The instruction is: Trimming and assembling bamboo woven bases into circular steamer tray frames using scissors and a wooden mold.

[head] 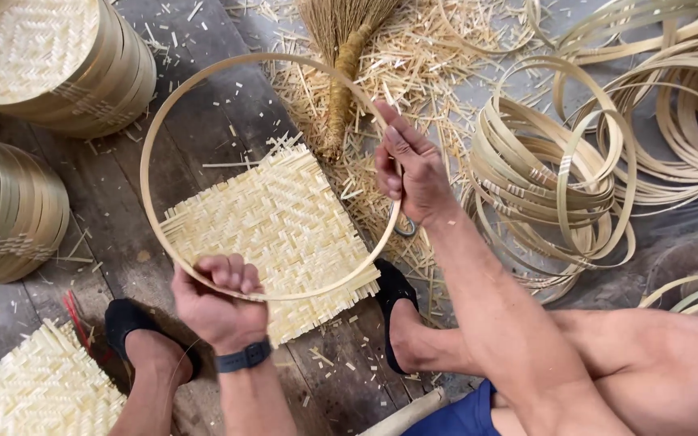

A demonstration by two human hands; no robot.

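Observation:
A thin round bamboo hoop (203,77) is held up over a square woven bamboo mat (272,222) that lies on the wooden floor. My left hand (220,303) grips the hoop's near rim, with a dark band on the wrist. My right hand (409,169) clasps the hoop's right rim. The mat shows through the hoop, and its near edge runs under my left hand. My two feet in black shoes rest either side of the mat.
Stacks of finished round woven trays (50,64) stand at the left. A pile of loose bamboo hoops (559,186) lies at the right. A straw broom (341,73) and bamboo scraps lie beyond the mat. Another woven mat (34,387) sits at the bottom left.

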